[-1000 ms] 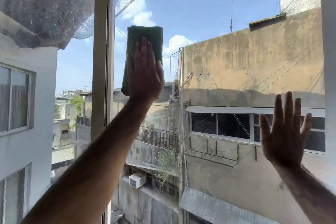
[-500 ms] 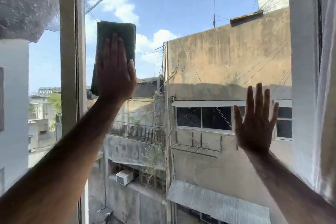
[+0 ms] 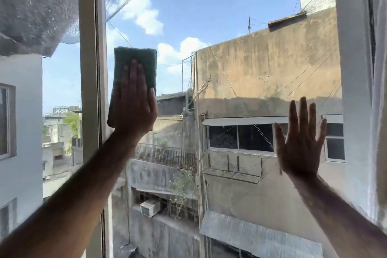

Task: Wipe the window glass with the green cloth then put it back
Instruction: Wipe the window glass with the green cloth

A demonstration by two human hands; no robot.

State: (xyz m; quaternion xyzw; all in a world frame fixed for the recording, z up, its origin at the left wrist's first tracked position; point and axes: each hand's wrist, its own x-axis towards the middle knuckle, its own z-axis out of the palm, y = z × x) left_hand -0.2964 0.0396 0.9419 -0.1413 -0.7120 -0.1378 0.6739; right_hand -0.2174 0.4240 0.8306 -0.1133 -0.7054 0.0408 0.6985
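The folded green cloth (image 3: 136, 58) lies flat against the window glass (image 3: 219, 27), just right of the vertical frame post. My left hand (image 3: 135, 102) presses it to the pane with fingers straight and pointing up, covering the cloth's lower half. My right hand (image 3: 299, 142) rests flat on the glass at the right, fingers spread, holding nothing.
A pale vertical frame post (image 3: 90, 90) divides the window at the left. A white frame and sheer curtain (image 3: 374, 111) stand at the right edge. Through the glass are a tan concrete building (image 3: 272, 65) and netting at the top left.
My left hand and the cloth have slid down the pane beside the frame post. The view has swung, then come back a little. My right hand stays flat on the glass.
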